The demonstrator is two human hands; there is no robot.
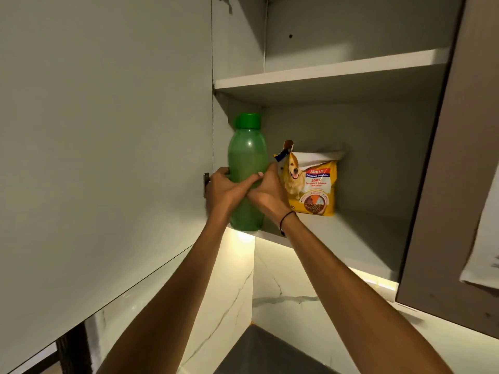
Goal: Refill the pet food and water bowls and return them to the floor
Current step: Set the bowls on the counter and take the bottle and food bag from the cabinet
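Note:
A green plastic bottle [247,160] with a green cap stands upright at the front left corner of the lower shelf [345,238] in an open wall cabinet. My left hand [225,188] grips the bottle's middle from the left, fingers wrapped across its front. My right hand [270,188] holds the bottle from the right side, a black band on its wrist. Just right of the bottle stands a yellow dog food bag [310,184] with a dog picture, its top torn open. The bowls are out of sight.
An upper shelf [324,76] above holds nothing visible. The open cabinet door [94,130] fills the left side. A brown cabinet side [459,184] rises on the right with a paper sheet [483,252] hanging on it. A marble backsplash [283,290] and dark counter [264,352] lie below.

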